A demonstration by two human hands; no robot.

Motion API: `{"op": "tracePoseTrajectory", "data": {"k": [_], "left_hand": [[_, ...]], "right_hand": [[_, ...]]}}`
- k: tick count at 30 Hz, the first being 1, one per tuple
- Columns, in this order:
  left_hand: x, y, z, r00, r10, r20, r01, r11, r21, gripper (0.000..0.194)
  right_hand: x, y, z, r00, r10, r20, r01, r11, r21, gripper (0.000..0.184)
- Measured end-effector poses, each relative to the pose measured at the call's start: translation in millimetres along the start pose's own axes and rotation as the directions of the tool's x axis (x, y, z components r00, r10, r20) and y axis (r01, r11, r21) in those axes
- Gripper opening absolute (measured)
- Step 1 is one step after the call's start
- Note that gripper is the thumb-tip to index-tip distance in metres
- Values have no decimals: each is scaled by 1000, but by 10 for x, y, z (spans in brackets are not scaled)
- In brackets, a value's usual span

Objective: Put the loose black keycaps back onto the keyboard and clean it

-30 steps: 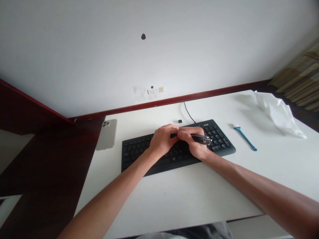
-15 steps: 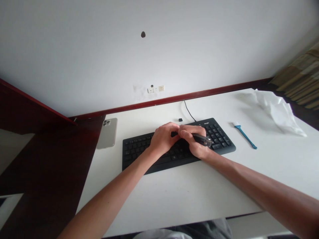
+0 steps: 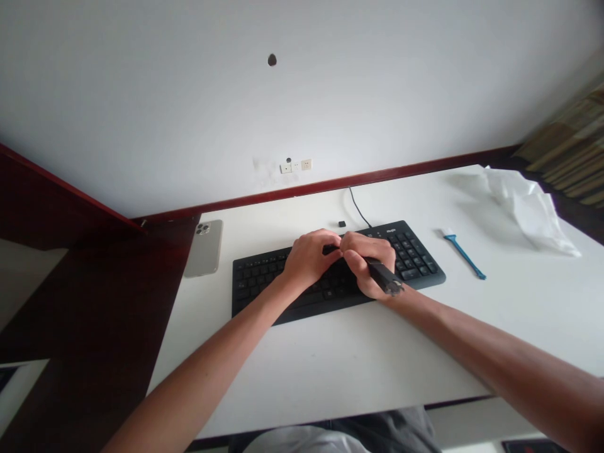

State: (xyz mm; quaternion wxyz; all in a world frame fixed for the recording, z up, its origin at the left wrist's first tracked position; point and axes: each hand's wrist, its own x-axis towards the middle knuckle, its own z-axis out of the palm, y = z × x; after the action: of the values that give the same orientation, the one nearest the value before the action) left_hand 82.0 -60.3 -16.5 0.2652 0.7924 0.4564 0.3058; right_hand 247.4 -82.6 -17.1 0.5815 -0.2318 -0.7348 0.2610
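My right hand is shut around a dark pen-shaped tool, whose far end has a clear or metal tip and points down and to the right. My left hand sits against it, its fingertips pinching a small black piece. Both hands hover over the middle of a black computer keyboard and hide its central keys. Just beyond the keyboard lies a small black square item, out of reach of my fingers.
A white desk holds a grey smartphone at the left, a blue small brush and a crumpled white plastic sheet at the right. A black cable runs to the wall. A dark red shelf stands left.
The dark tool has swung from pointing right to pointing down-right, and my right hand has turned with it. The whole view has shifted slightly.
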Motion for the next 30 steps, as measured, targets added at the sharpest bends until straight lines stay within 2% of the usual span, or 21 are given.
{"op": "tracePoseTrajectory", "data": {"k": [3, 5, 7, 9, 11, 13, 14, 17, 18, 20, 21, 22, 24, 26, 28, 30], "left_hand": [[4, -8, 8, 996, 74, -44, -74, 997, 21, 5], [7, 0, -7, 992, 96, -81, -95, 995, 21, 2], [15, 8, -47, 993, 71, -96, -72, 997, -7, 2], [34, -2, -114, 996, 13, -93, -20, 997, -77, 4], [66, -36, -198, 996, -48, -81, 33, 983, -180, 10], [102, -84, -285, 994, -87, -68, 64, 956, -288, 19], [119, -106, -325, 993, -99, -58, 74, 938, -340, 23], [149, -137, -407, 990, -138, -11, 116, 871, -478, 34], [152, -134, -421, 988, -151, 11, 135, 845, -517, 36], [149, -121, -427, 983, -171, 60, 173, 794, -583, 40], [147, -115, -424, 981, -175, 86, 190, 768, -611, 41], [144, -113, -418, 978, -173, 113, 205, 743, -637, 42], [142, -121, -406, 975, -159, 157, 224, 693, -686, 43], [143, -138, -403, 971, -134, 197, 237, 641, -730, 44], [141, -150, -413, 966, -102, 236, 250, 594, -765, 45], [135, -147, -431, 960, -61, 272, 258, 558, -789, 45]], "right_hand": [[123, -59, -122, 998, -44, -54, 34, 982, -185, 35], [237, -106, -271, 996, 22, -83, -50, 934, -355, 34], [357, -136, -448, 985, 147, -88, -172, 844, -509, 25], [456, -130, -625, 958, 286, -28, -242, 749, -617, 16], [518, -77, -783, 908, 410, 80, -247, 680, -691, 19], [543, 23, -926, 873, 468, 136, -228, 640, -733, 24], [546, 89, -997, 876, 468, 119, -232, 624, -746, 23], [542, 318, -1240, 901, 431, -46, -297, 536, -790, 21], [537, 397, -1332, 892, 443, -91, -323, 482, -814, 21], [512, 545, -1524, 842, 513, -167, -383, 351, -854, 21], [491, 609, -1618, 824, 536, -184, -397, 313, -863, 21], [463, 665, -1706, 820, 541, -185, -398, 308, -864, 19], [401, 749, -1858, 829, 542, -137, -373, 355, -857, 20], [354, 788, -1964, 817, 565, -118, -381, 375, -845, 18], [350, 779, -2001, 795, 593, -129, -404, 359, -841, 11], [394, 712, -1936, 793, 595, -130, -403, 352, -845, 12]]}}
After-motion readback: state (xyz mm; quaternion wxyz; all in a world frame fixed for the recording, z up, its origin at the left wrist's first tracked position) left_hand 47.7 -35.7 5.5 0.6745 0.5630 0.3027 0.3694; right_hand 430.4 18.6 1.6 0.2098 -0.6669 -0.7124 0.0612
